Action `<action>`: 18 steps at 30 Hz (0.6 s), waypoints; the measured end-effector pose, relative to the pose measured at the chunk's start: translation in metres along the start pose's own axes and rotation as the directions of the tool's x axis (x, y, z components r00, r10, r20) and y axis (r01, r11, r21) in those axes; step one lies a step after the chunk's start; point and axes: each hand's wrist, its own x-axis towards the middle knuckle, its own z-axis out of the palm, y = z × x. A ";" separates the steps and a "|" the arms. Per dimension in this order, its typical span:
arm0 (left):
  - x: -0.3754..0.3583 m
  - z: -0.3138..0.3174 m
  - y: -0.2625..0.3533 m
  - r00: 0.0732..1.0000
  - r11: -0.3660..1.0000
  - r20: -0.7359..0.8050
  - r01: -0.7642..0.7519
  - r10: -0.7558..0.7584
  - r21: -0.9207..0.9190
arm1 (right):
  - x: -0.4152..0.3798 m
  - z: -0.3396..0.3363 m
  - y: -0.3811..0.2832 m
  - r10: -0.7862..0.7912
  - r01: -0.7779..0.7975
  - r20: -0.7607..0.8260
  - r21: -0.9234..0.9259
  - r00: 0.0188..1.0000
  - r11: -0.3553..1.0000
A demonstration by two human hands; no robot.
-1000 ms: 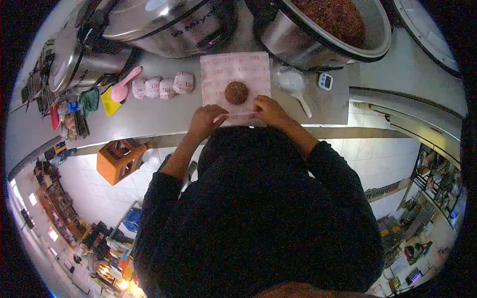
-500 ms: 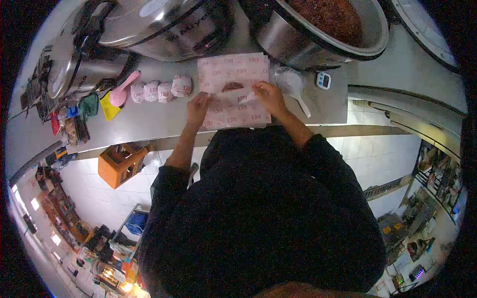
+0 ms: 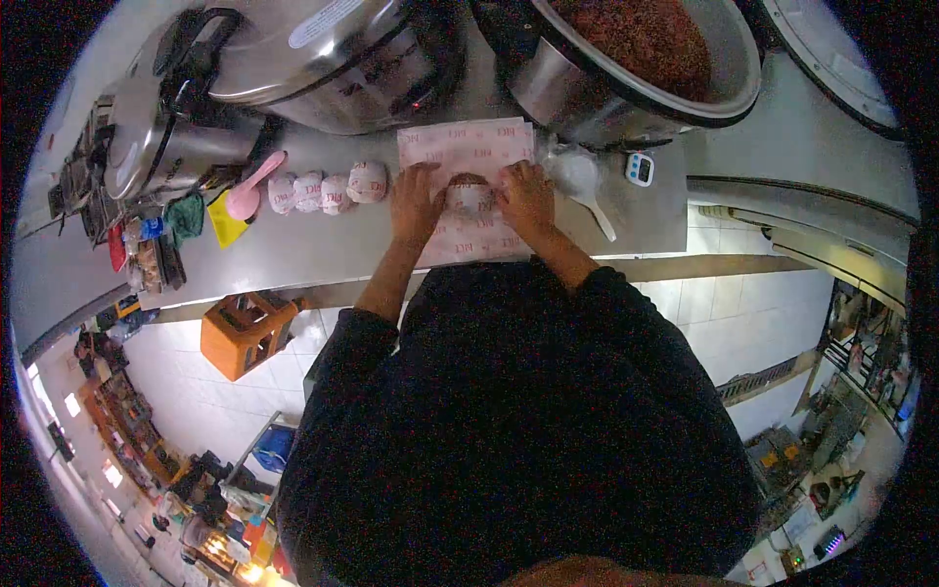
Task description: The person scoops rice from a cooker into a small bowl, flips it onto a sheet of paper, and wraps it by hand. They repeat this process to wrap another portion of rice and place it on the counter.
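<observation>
- Here are the left hand's fingers [image 3: 426,178], bent down onto the paper at the ball's left side; whether they pinch it shut, I cannot tell.
- And the right hand's fingers [image 3: 513,182], curled in at the opposite side, also on the paper; a closed pinch is hidden from this angle.
- Between them sits the ball [image 3: 469,180], round, brown and grainy along its upper edge, the rest under thin, pale folded paper.
- That's the printed paper [image 3: 460,142], pinkish-white with red lettering, squared at its far corners, spread flat beyond the hands.
- Off to the left, four wrapped bundles [image 3: 335,194] in a row, rounded and creased, in matching print.
- Further left, a pink scoop [image 3: 243,203], smooth and round-bowled, lying over a bright yellow piece [image 3: 226,223].
- Right of the paper, a white scoop [image 3: 599,216] with its bowl end by crumpled clear plastic [image 3: 560,157], then a boxy white-and-blue timer [image 3: 641,169].
- All this on a smooth, dull grey surface [image 3: 323,245].
- At the back, a curved, shiny metal cooker [image 3: 342,96] with its lid down, and an open pot [image 3: 558,88] holding a coarse, reddish-brown grainy mass [image 3: 646,49].
</observation>
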 end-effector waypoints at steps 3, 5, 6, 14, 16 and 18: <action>0.026 -0.015 -0.002 0.963 0.962 0.065 -0.267 0.263 0.063 | 0.011 -0.003 0.005 -0.108 0.110 -0.074 0.030 0.991 0.993; 0.035 -0.005 -0.013 0.957 0.960 0.090 -0.280 0.276 0.029 | 0.019 -0.010 0.004 -0.103 0.104 -0.065 0.011 0.993 0.995; 0.037 0.001 -0.019 0.954 0.958 0.103 -0.285 0.283 0.012 | 0.024 -0.010 0.001 -0.067 0.066 -0.039 -0.015 0.997 0.998; 0.040 -0.018 0.007 0.956 0.979 0.288 -0.109 0.056 0.171 | 0.037 0.014 0.008 -0.151 0.146 -0.019 -0.154 0.988 0.977; 0.039 -0.012 0.005 0.971 0.971 0.229 -0.119 0.070 0.208 | 0.038 0.020 0.011 -0.164 0.160 -0.005 -0.193 0.986 0.968; 0.041 -0.005 0.000 0.978 0.959 0.202 -0.099 0.045 0.265 | 0.050 0.031 0.013 -0.214 0.187 -0.126 -0.191 0.969 0.964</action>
